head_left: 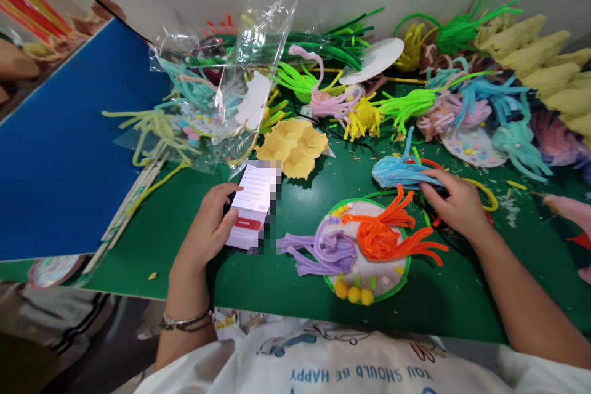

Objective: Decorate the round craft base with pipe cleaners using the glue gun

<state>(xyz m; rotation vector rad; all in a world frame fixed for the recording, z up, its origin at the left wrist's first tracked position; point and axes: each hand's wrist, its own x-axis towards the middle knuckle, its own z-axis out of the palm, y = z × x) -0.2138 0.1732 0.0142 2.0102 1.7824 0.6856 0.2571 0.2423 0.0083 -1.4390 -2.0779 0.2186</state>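
My left hand (213, 221) grips the left edge of a smartphone (249, 212), its thumb over the lit screen. A blue pipe-cleaner bundle (392, 171) is pinched at its loose ends by my right hand (455, 200). Between my hands lies a round pale disc (369, 280) edged in green pipe cleaner. On the disc are a purple pipe-cleaner bundle (335, 247), an orange pipe-cleaner bundle (378, 239) and several yellow pom-poms (353, 293).
A yellow egg-tray piece (292, 146) sits beyond the phone. Behind it are a clear plastic bag (258, 55), green pipe cleaners (323, 49) and a white disc (376, 60). A blue board (78, 154) stands left, beside several thin sticks (122, 212). Dark cords cross the green table (295, 289).
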